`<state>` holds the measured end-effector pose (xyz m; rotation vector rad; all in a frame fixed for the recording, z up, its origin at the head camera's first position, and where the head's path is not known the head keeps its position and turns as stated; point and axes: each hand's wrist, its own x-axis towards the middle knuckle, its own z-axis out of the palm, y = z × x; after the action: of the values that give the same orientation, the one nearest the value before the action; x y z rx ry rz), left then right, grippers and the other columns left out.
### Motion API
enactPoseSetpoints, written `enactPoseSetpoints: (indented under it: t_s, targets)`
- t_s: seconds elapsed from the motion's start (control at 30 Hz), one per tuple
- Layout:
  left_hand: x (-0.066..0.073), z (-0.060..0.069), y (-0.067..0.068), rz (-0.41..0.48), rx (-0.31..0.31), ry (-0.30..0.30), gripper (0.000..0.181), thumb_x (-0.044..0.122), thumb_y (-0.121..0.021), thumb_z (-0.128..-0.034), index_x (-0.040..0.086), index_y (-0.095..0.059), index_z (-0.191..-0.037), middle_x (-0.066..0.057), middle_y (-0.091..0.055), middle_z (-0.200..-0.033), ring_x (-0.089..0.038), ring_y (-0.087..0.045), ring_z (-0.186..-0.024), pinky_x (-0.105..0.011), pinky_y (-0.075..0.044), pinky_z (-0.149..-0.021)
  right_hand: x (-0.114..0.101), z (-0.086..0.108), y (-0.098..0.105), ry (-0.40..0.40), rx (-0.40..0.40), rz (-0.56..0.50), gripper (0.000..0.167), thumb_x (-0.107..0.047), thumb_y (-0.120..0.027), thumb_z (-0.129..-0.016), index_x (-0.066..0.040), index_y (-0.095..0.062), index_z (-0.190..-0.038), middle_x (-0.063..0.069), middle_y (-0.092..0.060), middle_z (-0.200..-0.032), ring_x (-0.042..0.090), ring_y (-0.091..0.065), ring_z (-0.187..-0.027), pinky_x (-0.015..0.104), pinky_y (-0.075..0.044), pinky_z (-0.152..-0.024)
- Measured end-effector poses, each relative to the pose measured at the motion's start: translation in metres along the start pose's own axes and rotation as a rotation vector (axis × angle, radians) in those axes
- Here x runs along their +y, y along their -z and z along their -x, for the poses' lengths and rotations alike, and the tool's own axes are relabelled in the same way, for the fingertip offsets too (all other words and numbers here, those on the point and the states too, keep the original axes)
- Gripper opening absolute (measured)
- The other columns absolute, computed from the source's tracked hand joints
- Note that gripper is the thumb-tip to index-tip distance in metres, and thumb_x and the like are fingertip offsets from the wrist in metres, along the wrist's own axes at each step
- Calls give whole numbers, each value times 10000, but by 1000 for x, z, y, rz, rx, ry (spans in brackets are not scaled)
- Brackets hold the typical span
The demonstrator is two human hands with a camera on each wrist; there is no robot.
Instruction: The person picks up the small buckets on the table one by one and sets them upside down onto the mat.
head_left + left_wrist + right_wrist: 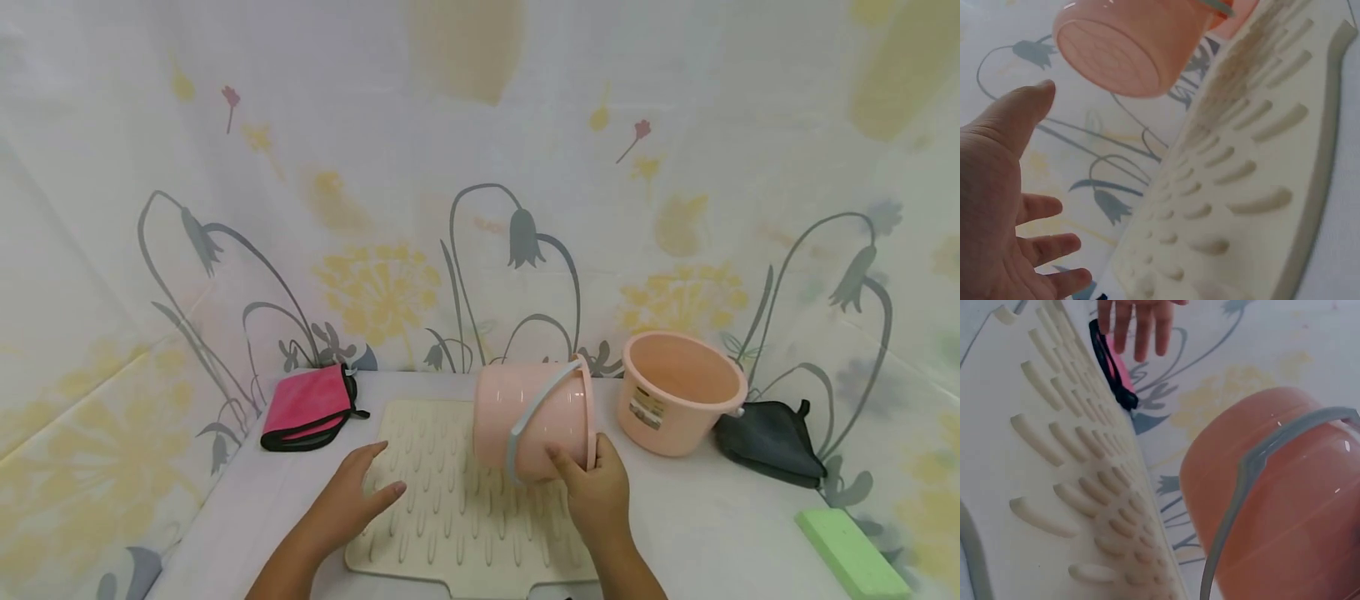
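Note:
A pink bucket (pixel 495 417) with a grey handle (pixel 536 408) lies tipped on its side above a cream ribbed board (pixel 420 517), its base facing left. At its rim, the right hand (pixel 603 500) grips the edge, thumb on the outer wall. The left hand (pixel 348 504) is held over the board's left side with fingers spread, touching nothing. In the left wrist view the bucket's round base (pixel 1107 59) faces the left hand (pixel 1004 187). The right wrist view shows the bucket's wall (pixel 1285 512) close up; the gripping fingers are hidden there.
A second pink bucket (pixel 675 408) stands upright at the back right, beside a black pouch (pixel 772 442). A light green block (pixel 855 554) lies at the right front. On the back left is a folded pink cloth (pixel 307 408) with black edging. A patterned curtain hangs behind.

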<state>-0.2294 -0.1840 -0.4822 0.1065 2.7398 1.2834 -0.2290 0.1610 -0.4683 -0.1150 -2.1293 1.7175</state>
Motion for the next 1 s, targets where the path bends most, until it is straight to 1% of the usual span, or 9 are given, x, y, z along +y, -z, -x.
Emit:
enactPoseSetpoints:
  t_s: [0.13, 0.2, 0.27, 0.37, 0.5, 0.63, 0.8, 0.9, 1.0]
  targets:
    - [18, -10, -1, 180, -10, -93, 803, 486, -657, -1003, 156, -307, -1646, -178, -253, -1706, -488, -258, -1555, -732, -310, -1162, -4, 3, -2, -16, 3, -21, 482, -349, -879, -857, -14, -633, -1100, 139, -717, -1023, 146, -652, -823, 240, -562, -691]
    - [26, -16, -3, 293, -39, -148, 801, 437, -644, -1018, 182, -248, -1665, -168, -196, -1729, -515, -217, -1561, -735, -335, -1146, -7, 4, -2, -26, 10, -22, 477, -335, -885, -853, -11, -635, -1098, 142, -718, -1019, 148, -656, -824, 240, -563, -692]
    - [32, -24, -8, 400, -79, -181, 830, 429, -648, -1010, 228, -196, -1678, -140, -137, -1750, -527, -155, -1573, -745, -347, -1131, -10, 6, -2, -37, 14, -20, 469, -323, -888, -851, -10, -637, -1096, 147, -719, -1018, 150, -660, -828, 240, -564, -693]
    - [40, -34, -15, 538, -135, -197, 931, 491, -682, -978, 291, -112, -1687, -123, -48, -1763, -546, -80, -1577, -775, -349, -1102, -14, 8, -1, -55, 14, -18, 466, -311, -888, -854, -9, -638, -1106, 155, -719, -1035, 151, -666, -847, 238, -567, -706]
    - [48, -42, -24, 698, -190, -170, 1089, 626, -716, -918, 345, 9, -1680, -131, 50, -1760, -546, -21, -1582, -802, -338, -1082, -14, 11, -3, -63, -3, -23, 482, -318, -884, -858, -8, -633, -1130, 158, -714, -1060, 151, -672, -871, 235, -573, -724]
    - [56, -45, -30, 789, -240, -184, 1173, 697, -712, -880, 362, 86, -1672, -158, 108, -1748, -559, 10, -1575, -816, -345, -1060, -13, 12, -3, -56, -19, -44, 484, -311, -886, -854, -7, -636, -1136, 160, -714, -1061, 149, -684, -877, 241, -579, -728]
    - [63, -48, -36, 848, -285, -205, 1200, 721, -706, -865, 365, 108, -1672, -179, 140, -1739, -564, 86, -1567, -829, -343, -1042, -13, 14, -2, -65, -53, -62, 472, -302, -888, -850, -8, -636, -1121, 157, -716, -1058, 150, -697, -882, 251, -591, -730]
    - [66, -51, -38, 867, -288, -208, 1217, 758, -700, -837, 378, 100, -1670, -183, 137, -1739, -560, 93, -1567, -837, -340, -1036, -13, 15, -2, -66, -80, -64, 464, -281, -889, -849, 2, -632, -1112, 164, -712, -1066, 165, -698, -897, 258, -598, -741]
    - [70, -53, -40, 862, -296, -218, 1225, 788, -692, -811, 386, 82, -1672, -178, 115, -1742, -554, 57, -1573, -847, -329, -1035, -12, 16, -2, -53, -97, -52, 464, -268, -887, -851, 8, -629, -1121, 166, -710, -1072, 175, -694, -903, 259, -599, -743]
